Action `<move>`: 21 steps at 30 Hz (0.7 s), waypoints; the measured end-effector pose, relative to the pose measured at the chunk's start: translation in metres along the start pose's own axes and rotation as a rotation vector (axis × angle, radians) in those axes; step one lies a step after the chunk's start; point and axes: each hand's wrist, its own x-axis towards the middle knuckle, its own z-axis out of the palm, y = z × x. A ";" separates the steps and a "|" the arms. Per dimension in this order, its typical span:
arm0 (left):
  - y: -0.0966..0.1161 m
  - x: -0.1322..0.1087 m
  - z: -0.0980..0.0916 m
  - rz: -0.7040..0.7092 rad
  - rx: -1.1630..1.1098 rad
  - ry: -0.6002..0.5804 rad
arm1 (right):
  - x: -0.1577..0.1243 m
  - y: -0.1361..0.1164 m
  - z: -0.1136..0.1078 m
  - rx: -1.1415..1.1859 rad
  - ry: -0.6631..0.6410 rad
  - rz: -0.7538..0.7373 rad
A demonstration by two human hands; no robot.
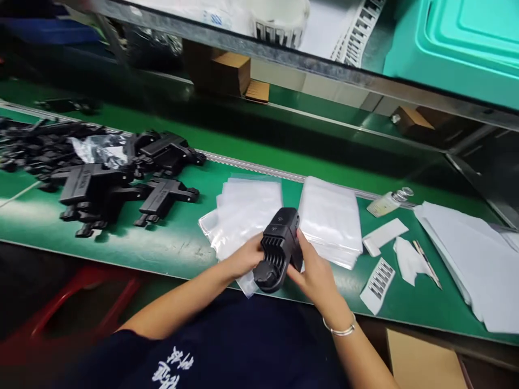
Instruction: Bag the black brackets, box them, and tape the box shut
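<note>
So, looks like mid-handling: black ribbed plastic part (pixel 286 237) gripped between my left hand (pixel 249 256) and right hand (pixel 318 270), over the glossy green benchtop (pixel 178 251) near translucent plastic sleeves (pixel 330 213); next move calls for even support from both sides, I'd judge.

The device (pixel 283 229) looks matt plastic — the bags (pixel 330 216) glossy, thin plastic — and the worktop (pixel 176 248) smooth with a sheen.

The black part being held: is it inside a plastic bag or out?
Out: the black part shows bare, uncovered surfaces between the left hand and right hand.
</note>
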 end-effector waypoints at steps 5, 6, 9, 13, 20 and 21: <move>-0.004 0.004 -0.022 -0.111 -0.231 -0.184 | -0.010 0.004 -0.018 -0.200 -0.146 -0.112; -0.006 0.005 -0.021 -0.104 -0.148 -0.125 | -0.013 0.004 -0.021 -0.192 -0.158 -0.105; -0.011 0.003 -0.012 -0.046 0.049 0.029 | -0.024 0.011 -0.027 -0.001 -0.068 0.084; -0.010 -0.006 -0.014 0.063 0.226 0.059 | -0.036 0.026 -0.018 0.624 0.038 0.664; -0.005 -0.008 -0.007 0.074 0.362 -0.073 | -0.041 0.027 -0.002 1.089 0.107 0.895; -0.007 -0.006 -0.003 0.067 0.290 -0.032 | -0.043 0.027 -0.006 0.959 0.153 0.807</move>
